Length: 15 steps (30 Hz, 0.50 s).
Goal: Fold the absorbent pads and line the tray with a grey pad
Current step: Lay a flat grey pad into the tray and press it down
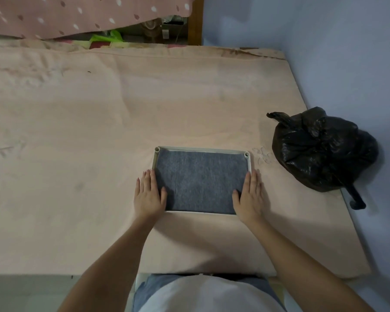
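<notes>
The grey pad [202, 181] is lying inside the tray [203, 149], just left of the black bag [322, 149]. The left hand [149, 194] and right hand [250, 194] are resting open, flat along the tray's sides, gripping nothing. The pad looks soft and light; the stiff rim seems the best hold.

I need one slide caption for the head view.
Both hands, left and right, flank a tray lined with a grey pad.

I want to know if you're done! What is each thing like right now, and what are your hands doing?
tray: flat on the bed, lined.
grey pad: spread flat inside the tray.
left hand: open, flat on the tray's left edge, thumb on the pad.
right hand: open, flat on the tray's right edge, thumb on the pad.
black bag: tied shut, right of the tray, apart from it.
</notes>
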Each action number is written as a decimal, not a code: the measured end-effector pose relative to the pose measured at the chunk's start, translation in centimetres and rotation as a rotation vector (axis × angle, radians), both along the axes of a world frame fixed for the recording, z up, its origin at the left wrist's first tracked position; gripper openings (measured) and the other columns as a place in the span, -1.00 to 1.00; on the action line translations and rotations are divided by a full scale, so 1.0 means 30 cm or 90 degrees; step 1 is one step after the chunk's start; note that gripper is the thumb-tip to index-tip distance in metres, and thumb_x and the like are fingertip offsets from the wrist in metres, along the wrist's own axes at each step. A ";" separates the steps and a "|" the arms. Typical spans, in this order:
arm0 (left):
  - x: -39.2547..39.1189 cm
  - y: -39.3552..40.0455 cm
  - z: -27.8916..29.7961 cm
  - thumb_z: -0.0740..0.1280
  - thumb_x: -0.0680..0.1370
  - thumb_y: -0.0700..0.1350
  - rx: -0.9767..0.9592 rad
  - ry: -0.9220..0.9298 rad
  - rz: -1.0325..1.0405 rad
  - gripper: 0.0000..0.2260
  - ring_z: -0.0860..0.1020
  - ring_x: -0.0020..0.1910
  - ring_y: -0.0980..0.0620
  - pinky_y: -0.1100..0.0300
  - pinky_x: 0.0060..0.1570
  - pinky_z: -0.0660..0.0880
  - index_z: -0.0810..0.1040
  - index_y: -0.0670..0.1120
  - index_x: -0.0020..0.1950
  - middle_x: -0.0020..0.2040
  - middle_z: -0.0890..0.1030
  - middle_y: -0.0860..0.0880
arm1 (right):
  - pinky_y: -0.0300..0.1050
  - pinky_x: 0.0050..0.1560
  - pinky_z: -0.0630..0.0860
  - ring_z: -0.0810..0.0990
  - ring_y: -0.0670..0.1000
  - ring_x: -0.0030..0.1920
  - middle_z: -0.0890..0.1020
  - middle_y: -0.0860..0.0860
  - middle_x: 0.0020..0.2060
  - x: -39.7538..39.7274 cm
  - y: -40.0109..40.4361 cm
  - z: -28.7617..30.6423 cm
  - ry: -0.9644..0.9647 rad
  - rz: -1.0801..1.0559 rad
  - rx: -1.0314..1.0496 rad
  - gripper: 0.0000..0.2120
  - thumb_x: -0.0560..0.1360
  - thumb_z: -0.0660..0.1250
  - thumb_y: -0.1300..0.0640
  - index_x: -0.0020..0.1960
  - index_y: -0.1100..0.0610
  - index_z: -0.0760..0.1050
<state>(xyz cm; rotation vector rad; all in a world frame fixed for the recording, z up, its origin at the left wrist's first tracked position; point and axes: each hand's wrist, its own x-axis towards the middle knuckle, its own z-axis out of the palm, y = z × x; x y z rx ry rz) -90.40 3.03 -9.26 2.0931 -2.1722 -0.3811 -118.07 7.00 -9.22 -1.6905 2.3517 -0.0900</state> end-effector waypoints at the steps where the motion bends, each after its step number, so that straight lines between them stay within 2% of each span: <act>1: 0.001 -0.005 0.000 -0.20 0.48 0.13 0.000 0.000 0.001 -0.30 0.08 0.52 -0.13 0.03 0.50 -0.11 0.02 -0.25 0.53 0.52 0.14 -0.22 | 0.02 0.52 -0.14 -0.16 0.14 0.53 -0.15 0.19 0.53 -0.002 -0.006 -0.003 0.004 0.003 0.003 -0.30 0.60 0.07 -0.06 0.52 0.27 -0.18; 6: -0.004 -0.021 -0.010 -0.05 0.53 0.06 -0.003 0.005 0.011 -0.37 0.11 0.51 -0.14 0.01 0.50 -0.08 0.03 -0.25 0.53 0.51 0.17 -0.23 | 0.07 0.52 -0.13 -0.15 0.17 0.53 -0.12 0.22 0.52 -0.006 -0.020 -0.012 0.015 0.009 0.021 -0.30 0.59 0.08 -0.07 0.52 0.28 -0.15; 15: -0.008 -0.020 -0.012 0.04 0.62 0.02 0.008 -0.028 0.012 -0.42 0.01 0.53 -0.10 0.01 0.50 -0.12 -0.05 -0.22 0.54 0.54 0.09 -0.19 | 0.07 0.49 -0.18 -0.19 0.18 0.52 -0.18 0.22 0.52 -0.002 -0.022 0.010 0.017 0.013 0.048 -0.32 0.60 0.04 -0.08 0.53 0.24 -0.18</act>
